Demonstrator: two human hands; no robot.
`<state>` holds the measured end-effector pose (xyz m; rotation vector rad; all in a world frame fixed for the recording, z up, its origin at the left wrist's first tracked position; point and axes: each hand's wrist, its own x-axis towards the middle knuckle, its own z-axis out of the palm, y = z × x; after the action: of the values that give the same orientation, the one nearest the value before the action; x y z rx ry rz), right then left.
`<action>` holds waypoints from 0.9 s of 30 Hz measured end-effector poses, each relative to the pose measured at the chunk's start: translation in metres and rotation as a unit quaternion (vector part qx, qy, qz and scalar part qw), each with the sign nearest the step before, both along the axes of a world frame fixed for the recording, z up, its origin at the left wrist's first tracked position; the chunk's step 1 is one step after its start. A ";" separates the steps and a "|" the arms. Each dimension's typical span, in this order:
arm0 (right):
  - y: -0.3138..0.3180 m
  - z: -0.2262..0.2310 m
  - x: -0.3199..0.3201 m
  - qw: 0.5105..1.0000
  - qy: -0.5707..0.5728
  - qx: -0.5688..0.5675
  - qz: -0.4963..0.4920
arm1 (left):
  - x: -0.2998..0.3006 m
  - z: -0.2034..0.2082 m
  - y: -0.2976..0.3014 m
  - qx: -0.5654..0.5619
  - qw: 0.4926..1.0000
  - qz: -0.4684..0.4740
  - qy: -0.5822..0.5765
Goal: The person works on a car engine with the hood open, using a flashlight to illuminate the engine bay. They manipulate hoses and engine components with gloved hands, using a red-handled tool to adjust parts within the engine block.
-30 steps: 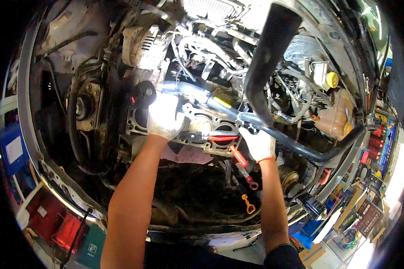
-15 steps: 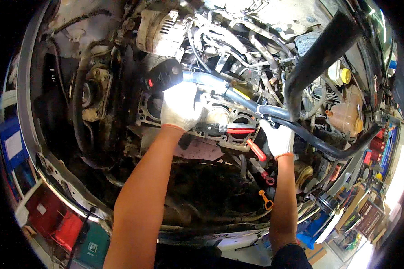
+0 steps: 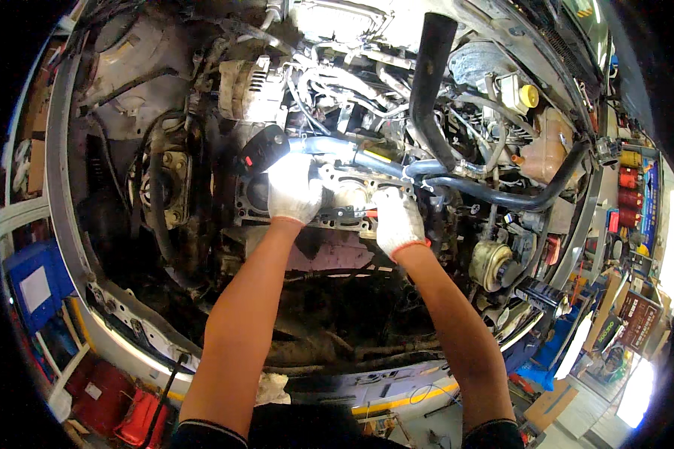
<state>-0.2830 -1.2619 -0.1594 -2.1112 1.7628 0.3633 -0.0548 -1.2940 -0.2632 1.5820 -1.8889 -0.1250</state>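
Observation:
My left hand [image 3: 292, 193], in a white glove, is over the engine block [image 3: 254, 194]; strong glare washes out its fingers. Against its upper left side is a black block-shaped device [image 3: 264, 150] with a red mark. Whether the hand grips it cannot be seen. My right hand [image 3: 401, 221], gloved with an orange cuff, is closed over the red handles of a pair of pliers [image 3: 346, 214], whose black end points toward my left hand. The pliers lie across the top of the block. Bare cylinder bores show between and beside the hands.
Black coolant hoses [image 3: 494, 196] run behind the right hand, and a thick black hose [image 3: 430, 82] rises beyond. The alternator [image 3: 251, 88] is far left. An expansion tank [image 3: 550, 150] and a yellow-capped reservoir [image 3: 520, 94] stand right. A spray can [image 3: 539, 294] lies at the right edge.
My right hand has moved left from beside the hoses onto the pliers' handles. My forearm now covers where the red-handled tool and orange ring-ended piece lay. The view has shifted.

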 end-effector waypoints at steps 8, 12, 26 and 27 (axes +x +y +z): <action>-0.006 -0.002 0.015 0.996 -0.073 -0.036 0.036 | 0.009 0.011 0.005 0.059 0.991 -0.021 0.114; 0.018 0.018 0.043 0.982 -0.090 0.112 -0.126 | 0.029 0.025 0.011 0.046 0.991 0.012 0.126; 0.069 -0.025 0.134 0.175 -0.799 0.292 -0.496 | 0.016 0.212 0.021 0.518 0.848 -0.070 -0.083; 0.068 -0.026 0.136 0.150 -0.818 0.290 -0.473 | 0.016 0.220 0.019 0.505 0.852 -0.080 -0.110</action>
<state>-0.1473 -1.1935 -0.1858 0.2797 0.5570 -1.0619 -0.0389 -1.2750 -0.0430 2.1284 -2.2835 -1.2346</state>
